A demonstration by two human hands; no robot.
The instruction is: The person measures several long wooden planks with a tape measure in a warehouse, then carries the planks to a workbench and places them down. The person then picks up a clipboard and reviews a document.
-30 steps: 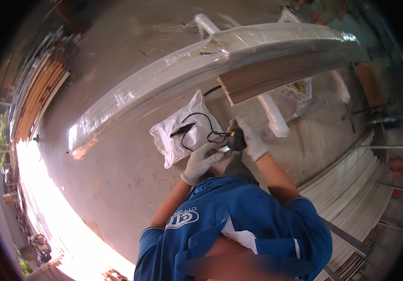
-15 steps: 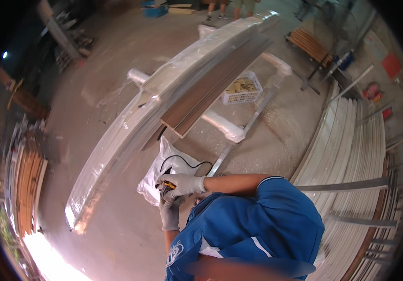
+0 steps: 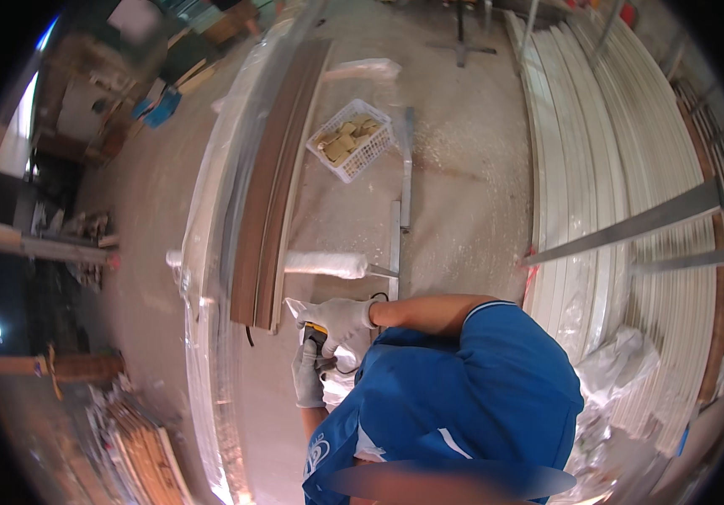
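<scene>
Low centre of the frame, both gloved hands close on a yellow-black power tool [image 3: 315, 335]: right hand [image 3: 338, 318] on top, left hand [image 3: 307, 376] beneath, fingers wrapped tight. Its tip sits just beside the brown board's [image 3: 271, 194] near end; no cut or mark shows there yet.

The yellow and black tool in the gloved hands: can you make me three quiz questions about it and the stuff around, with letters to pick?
1. Where is the white basket?
A. on the floor beyond the brown board
B. on the person's lap
C. hanging on a wall

2. What colour are the gloves?
A. red
B. white
C. green

3. How is the tool held?
A. lying alone on the floor
B. in one hand
C. in both hands

Answers: 1 A, it sits on the concrete past the board. 2 B, both look white. 3 C, left hand and right hand both grip it.
</scene>
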